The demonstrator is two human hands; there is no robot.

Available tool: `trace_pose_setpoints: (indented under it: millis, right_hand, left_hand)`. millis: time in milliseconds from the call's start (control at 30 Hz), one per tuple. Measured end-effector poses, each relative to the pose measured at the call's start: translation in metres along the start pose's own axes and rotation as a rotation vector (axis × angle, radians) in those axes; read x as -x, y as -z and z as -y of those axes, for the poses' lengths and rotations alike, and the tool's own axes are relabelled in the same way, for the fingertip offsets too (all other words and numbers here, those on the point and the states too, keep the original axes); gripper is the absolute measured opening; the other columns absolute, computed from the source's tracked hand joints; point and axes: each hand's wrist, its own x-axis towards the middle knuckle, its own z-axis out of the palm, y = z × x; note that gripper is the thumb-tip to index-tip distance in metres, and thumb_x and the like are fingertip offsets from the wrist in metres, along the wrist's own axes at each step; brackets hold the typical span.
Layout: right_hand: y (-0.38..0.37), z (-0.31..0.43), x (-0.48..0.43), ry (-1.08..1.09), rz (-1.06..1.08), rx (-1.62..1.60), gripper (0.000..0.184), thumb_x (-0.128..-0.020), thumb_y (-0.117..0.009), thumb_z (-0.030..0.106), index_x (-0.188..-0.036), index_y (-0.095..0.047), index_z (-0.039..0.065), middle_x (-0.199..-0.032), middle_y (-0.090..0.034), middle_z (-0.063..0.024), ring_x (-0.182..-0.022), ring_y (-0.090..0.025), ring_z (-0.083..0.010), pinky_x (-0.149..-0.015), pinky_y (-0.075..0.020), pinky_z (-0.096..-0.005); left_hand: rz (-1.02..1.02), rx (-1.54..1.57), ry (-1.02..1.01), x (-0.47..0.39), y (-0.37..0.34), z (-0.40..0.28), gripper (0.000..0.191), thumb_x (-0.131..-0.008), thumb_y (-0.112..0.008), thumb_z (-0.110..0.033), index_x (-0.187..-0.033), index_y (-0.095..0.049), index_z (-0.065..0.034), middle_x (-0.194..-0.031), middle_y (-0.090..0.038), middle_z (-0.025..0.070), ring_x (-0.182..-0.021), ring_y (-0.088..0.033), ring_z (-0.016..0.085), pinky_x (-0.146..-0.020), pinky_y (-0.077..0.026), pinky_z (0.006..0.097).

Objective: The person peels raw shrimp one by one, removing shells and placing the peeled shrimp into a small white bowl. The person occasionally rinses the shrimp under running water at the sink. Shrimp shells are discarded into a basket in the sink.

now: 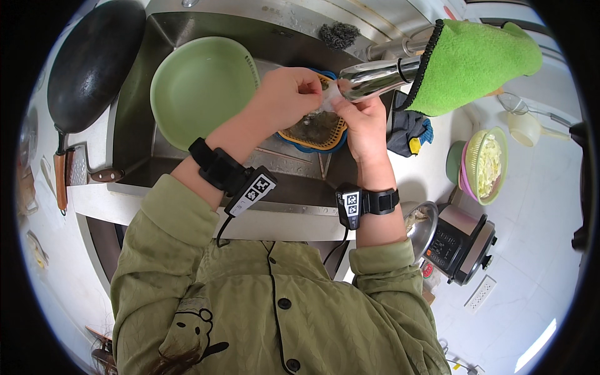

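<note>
Between my two hands, under the chrome faucet head (370, 80), is a small whitish, translucent piece (331, 96) that I cannot identify. My left hand (293, 96) pinches its left side with bent fingers. My right hand (365, 123) has thumb and fingers on its right side, close below the faucet. Beneath both hands, an orange plastic basket (338, 137) sits in a blue one (346, 144) in the sink, with greyish-brown wet contents (311, 130). The hands and faucet hide part of the baskets. A light green basin (199, 93) stands to their left in the sink.
A black wok (96, 65) and a cleaver (79, 165) lie left of the steel sink (136, 101). A green cloth (473, 65) hangs over the faucet. On the right are dark gloves or cloths (407, 126), a colander of chopped cabbage (500, 140), a metal bowl (430, 220) and an electric cooker (461, 243).
</note>
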Motion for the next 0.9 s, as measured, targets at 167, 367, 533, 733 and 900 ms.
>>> trace_pose_setpoints:
  millis: [167, 367, 533, 733, 900]
  right_hand:
    - [0.004, -0.001, -0.003, -0.118, -0.04, -0.043, 0.024, -0.078, -0.06, -0.007, -0.103, -0.063, -0.004, -0.096, -0.065, -0.0054, -0.085, -0.059, -0.011, -0.076, -0.0462, -0.0243]
    - [-0.004, 0.005, 0.001, 0.023, 0.04, -0.054, 0.019, -0.08, -0.061, -0.006, -0.099, -0.062, -0.002, -0.093, -0.064, -0.0041, -0.084, -0.058, -0.0102, -0.076, -0.0463, -0.0245]
    - [-0.007, 0.005, 0.0, 0.067, 0.018, 0.067, 0.019, -0.082, -0.062, -0.005, -0.101, -0.062, -0.002, -0.094, -0.064, -0.004, -0.084, -0.058, -0.0094, -0.078, -0.0461, -0.0247]
    - [-0.004, 0.003, -0.001, 0.032, 0.011, 0.019, 0.018, -0.081, -0.061, -0.007, -0.099, -0.062, -0.002, -0.093, -0.065, -0.0055, -0.083, -0.059, -0.0098, -0.075, -0.0469, -0.0241]
    - [0.002, -0.002, -0.002, -0.122, 0.005, -0.267, 0.02, -0.081, -0.057, -0.01, -0.1, -0.06, -0.003, -0.091, -0.065, -0.0087, -0.079, -0.062, -0.0137, -0.07, -0.0506, -0.0257]
  left_hand:
    - [-0.045, -0.019, 0.004, 0.002, 0.001, -0.001, 0.007, -0.081, -0.065, -0.005, -0.085, -0.065, 0.0003, -0.077, -0.063, 0.0012, -0.071, -0.058, 0.008, -0.065, -0.048, 0.0231]
    - [-0.167, -0.394, -0.35, 0.008, -0.001, -0.01, 0.009, -0.078, -0.066, -0.009, -0.083, -0.067, -0.0022, -0.074, -0.062, 0.0083, -0.069, -0.06, 0.02, -0.063, -0.048, 0.0293]
    - [-0.151, -0.608, -0.442, 0.005, -0.001, -0.013, 0.012, -0.074, -0.066, -0.013, -0.08, -0.066, -0.0027, -0.074, -0.06, 0.0111, -0.067, -0.057, 0.029, -0.06, -0.046, 0.0354]
    - [-0.128, -0.539, -0.384, 0.003, -0.001, -0.017, 0.012, -0.073, -0.065, -0.012, -0.079, -0.064, -0.0016, -0.073, -0.06, 0.0104, -0.065, -0.058, 0.025, -0.06, -0.046, 0.033]
    - [-0.097, -0.232, -0.206, 0.003, -0.001, -0.017, 0.013, -0.073, -0.067, -0.008, -0.084, -0.065, 0.0004, -0.073, -0.062, 0.0057, -0.067, -0.059, 0.013, -0.063, -0.048, 0.0262]
